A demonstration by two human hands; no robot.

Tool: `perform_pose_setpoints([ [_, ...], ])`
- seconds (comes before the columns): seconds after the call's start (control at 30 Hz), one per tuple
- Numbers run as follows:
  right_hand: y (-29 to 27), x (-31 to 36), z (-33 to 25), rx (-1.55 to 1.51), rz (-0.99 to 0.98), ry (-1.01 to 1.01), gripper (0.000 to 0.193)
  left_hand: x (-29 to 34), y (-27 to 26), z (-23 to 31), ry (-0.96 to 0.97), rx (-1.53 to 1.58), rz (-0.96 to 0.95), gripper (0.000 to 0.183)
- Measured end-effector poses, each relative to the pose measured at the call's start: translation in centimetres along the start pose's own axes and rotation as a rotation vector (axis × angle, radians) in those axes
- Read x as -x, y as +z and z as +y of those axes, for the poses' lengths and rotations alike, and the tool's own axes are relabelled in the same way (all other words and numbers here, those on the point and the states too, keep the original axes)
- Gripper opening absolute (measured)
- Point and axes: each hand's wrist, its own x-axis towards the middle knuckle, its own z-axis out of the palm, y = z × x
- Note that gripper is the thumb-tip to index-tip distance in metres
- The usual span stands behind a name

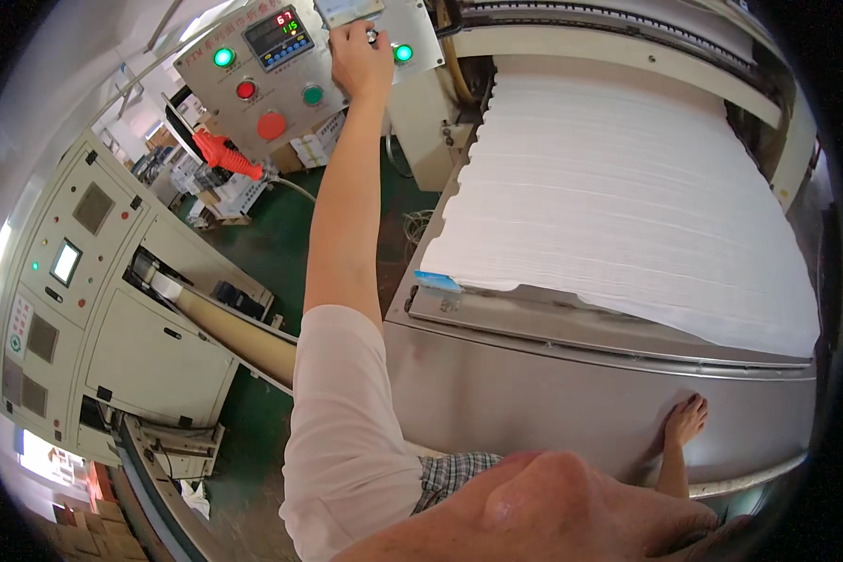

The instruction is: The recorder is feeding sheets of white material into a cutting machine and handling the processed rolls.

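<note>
My left arm reaches up to a grey control panel [201, 66]. There my left hand [361, 64] is closed on a small knob [373, 36] beside a lit green button [403, 53]. My right hand [687, 420] lies on the bare steel front [534, 393] of a machine, holding nothing, with its fingers lightly bent. A wide white sheet of thin material [618, 187] covers the machine's bed behind that steel front. Its near edge runs unevenly along a metal strip, and a small blue piece [437, 280] sits at the left corner.
The panel also carries a digital display [277, 39], a large red button [272, 125] and other buttons. An orange-red handheld tool [225, 155] hangs below it. A tall beige machine cabinet [94, 281] with a roller [234, 332] stands left. Boxes [314, 148] are stacked behind.
</note>
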Motion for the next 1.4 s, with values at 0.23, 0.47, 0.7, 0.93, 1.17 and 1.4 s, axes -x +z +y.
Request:
perform_pose_setpoints([
  [0.23, -0.5, 0.1, -0.1, -0.041, -0.064, 0.008, 0.039, 0.0, -0.1, 0.1, -0.003, -0.02, -0.01, 0.022],
  [0.47, -0.8, 0.0, -0.4, -0.046, -0.052, 0.017, 0.04, -0.1, -0.2, -0.1, 0.028, -0.014, -0.011, 0.022],
  [0.7, -0.4, -0.1, -0.3, -0.075, -0.033, 0.017, 0.036, -0.2, -0.1, -0.4, 0.016, -0.063, -0.061, 0.025],
  [0.93, 0.2, 0.0, -0.3, -0.063, 0.058, 0.006, 0.034, -0.5, 0.2, -0.5, 0.066, -0.054, 0.025, 0.03],
  [1.17, -0.7, 0.0, -0.8, -0.072, 0.026, 0.026, 0.037, -0.7, 0.2, -0.7, 0.043, -0.088, 0.012, 0.029],
  [1.4, -0.9, 0.0, -1.0, -0.102, -0.007, 0.043, 0.039, -0.7, -0.1, -0.4, 0.037, -0.145, -0.001, 0.027],
])
